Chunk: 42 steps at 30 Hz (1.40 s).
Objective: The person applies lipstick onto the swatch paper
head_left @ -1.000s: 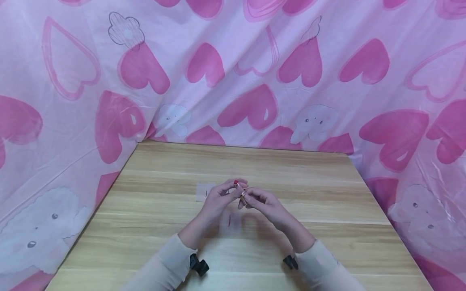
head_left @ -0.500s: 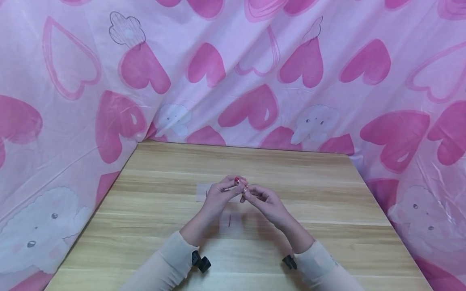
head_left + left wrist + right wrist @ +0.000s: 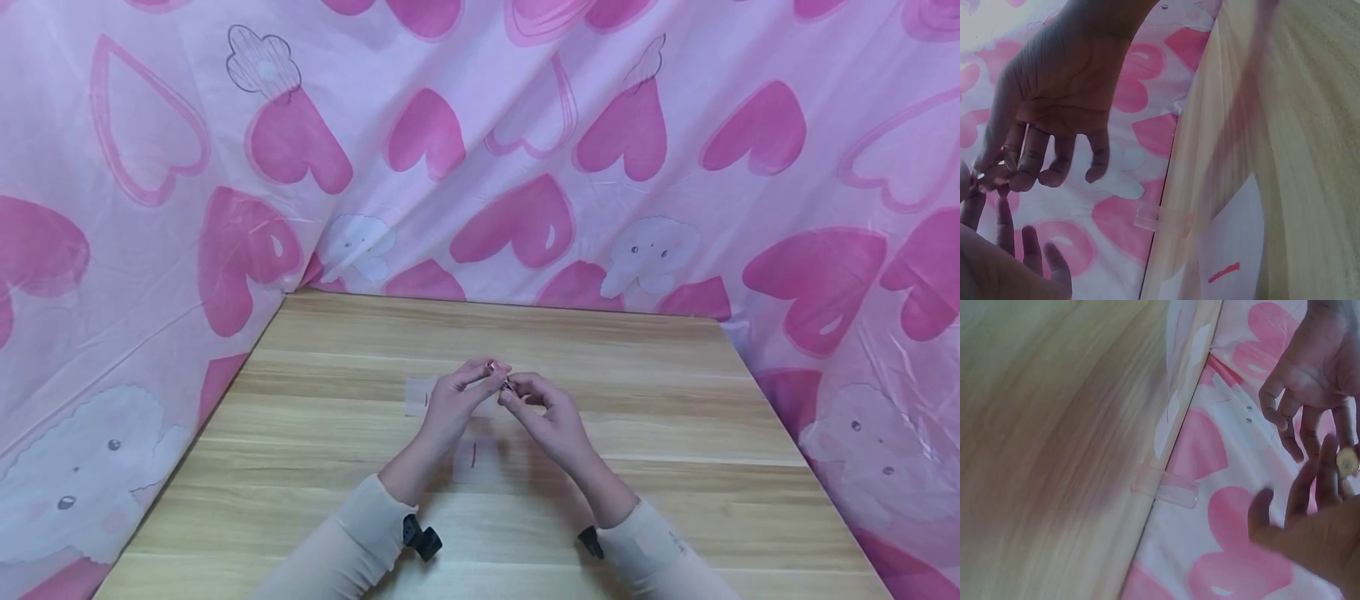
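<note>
A small lipstick with a shiny metallic tube is held above the table between both hands. My left hand pinches its upper part between thumb and fingers. Close against it, my right hand pinches the lower end with thumb and forefinger. The round gold end of the lipstick shows in the right wrist view. Only a little red shows at its top in the head view, and the fingers cover much of the tube.
Two white paper slips with red marks lie on the wooden table, one slip nearer me, the other slip farther and partly behind the left hand. A clear plastic block-like piece stands on the table. Pink heart-print cloth hangs around.
Both hands have shifted slightly upward and away with the lipstick. The right fingers have changed their hold at its lower end. Less of the red tip shows now.
</note>
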Tool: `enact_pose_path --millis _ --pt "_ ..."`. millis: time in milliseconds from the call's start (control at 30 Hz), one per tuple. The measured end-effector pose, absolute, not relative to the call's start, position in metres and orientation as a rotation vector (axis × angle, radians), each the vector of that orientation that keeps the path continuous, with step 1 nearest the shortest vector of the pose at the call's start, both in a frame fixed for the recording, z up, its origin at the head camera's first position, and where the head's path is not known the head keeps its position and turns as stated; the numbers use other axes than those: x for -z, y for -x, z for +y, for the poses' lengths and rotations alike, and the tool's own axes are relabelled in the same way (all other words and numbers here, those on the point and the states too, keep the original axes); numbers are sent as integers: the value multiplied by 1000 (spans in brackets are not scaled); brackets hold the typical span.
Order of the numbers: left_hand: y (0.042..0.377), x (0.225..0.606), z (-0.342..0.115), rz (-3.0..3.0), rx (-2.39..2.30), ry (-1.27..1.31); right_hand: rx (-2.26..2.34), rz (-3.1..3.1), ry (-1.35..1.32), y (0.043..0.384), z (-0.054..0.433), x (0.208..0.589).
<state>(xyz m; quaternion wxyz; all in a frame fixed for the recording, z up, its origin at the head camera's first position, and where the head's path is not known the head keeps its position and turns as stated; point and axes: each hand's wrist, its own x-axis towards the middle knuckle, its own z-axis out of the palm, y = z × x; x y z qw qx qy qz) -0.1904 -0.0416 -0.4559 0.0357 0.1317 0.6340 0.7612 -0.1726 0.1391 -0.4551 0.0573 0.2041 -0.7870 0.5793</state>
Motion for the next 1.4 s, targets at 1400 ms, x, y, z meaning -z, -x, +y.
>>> enact_pose_path --millis 1400 --pt "199 449 -43 1921 -2169 -642 -2419 -2232 -846 180 152 460"
